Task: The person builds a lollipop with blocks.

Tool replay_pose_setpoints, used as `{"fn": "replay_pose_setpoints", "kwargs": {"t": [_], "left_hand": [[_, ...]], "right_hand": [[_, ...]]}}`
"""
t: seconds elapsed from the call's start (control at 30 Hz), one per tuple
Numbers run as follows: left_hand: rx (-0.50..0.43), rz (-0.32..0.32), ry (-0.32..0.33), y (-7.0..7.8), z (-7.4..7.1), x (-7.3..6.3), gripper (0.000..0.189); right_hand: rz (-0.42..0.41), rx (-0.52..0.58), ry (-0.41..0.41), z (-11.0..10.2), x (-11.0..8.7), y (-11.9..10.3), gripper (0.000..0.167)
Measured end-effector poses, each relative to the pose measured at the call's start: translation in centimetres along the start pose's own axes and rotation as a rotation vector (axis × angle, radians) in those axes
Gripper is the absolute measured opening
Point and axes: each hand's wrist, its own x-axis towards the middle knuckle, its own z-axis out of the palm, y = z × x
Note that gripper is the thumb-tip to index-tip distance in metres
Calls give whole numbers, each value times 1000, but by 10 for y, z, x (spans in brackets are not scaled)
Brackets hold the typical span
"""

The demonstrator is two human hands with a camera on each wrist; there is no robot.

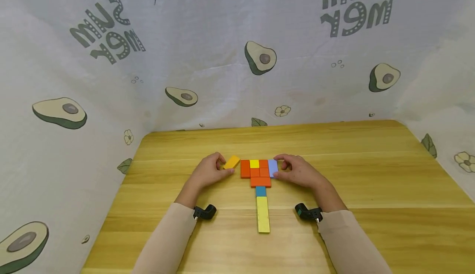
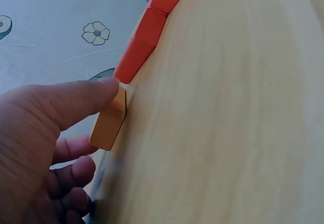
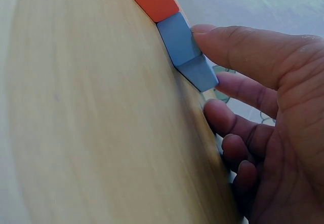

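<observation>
Flat coloured blocks lie edge to edge on the wooden table, with red-orange blocks (image 1: 260, 182) around a small yellow block (image 1: 254, 164). A blue block (image 1: 261, 191) and a long pale yellow block (image 1: 263, 215) run below them toward the person. Just left of this group, the left hand (image 1: 210, 170) pinches an orange-yellow block (image 1: 231, 162) between thumb and fingers, turned at a slant. The right hand (image 1: 301, 173) holds a light blue block (image 1: 273, 168) at the group's right side by its two ends. In the right wrist view this light blue block (image 3: 179, 41) touches a red-orange one.
The wooden table (image 1: 352, 162) extends around the blocks. A pale cloth (image 1: 222, 26) with avocado prints hangs behind it and at both sides. Each wrist wears a black strap device, one on the left (image 1: 205, 212) and one on the right (image 1: 308, 212).
</observation>
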Motion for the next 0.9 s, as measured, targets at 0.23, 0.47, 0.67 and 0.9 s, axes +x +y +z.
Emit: {"fn": "replay_pose_setpoints", "kwargs": {"t": [0.23, 0.47, 0.67, 0.9], "left_hand": [[9, 3, 39, -2, 7, -2, 38], [-14, 11, 45, -2, 7, -6, 37], [-59, -17, 60, 0, 3, -8, 32], [-42, -16, 113, -1, 3, -6, 30]], "right_hand": [[2, 16, -7, 1, -1, 0, 54], [9, 14, -7, 0, -2, 1, 54], [4, 9, 9, 0, -2, 1, 53], [1, 14, 12, 1, -1, 0, 53]]}}
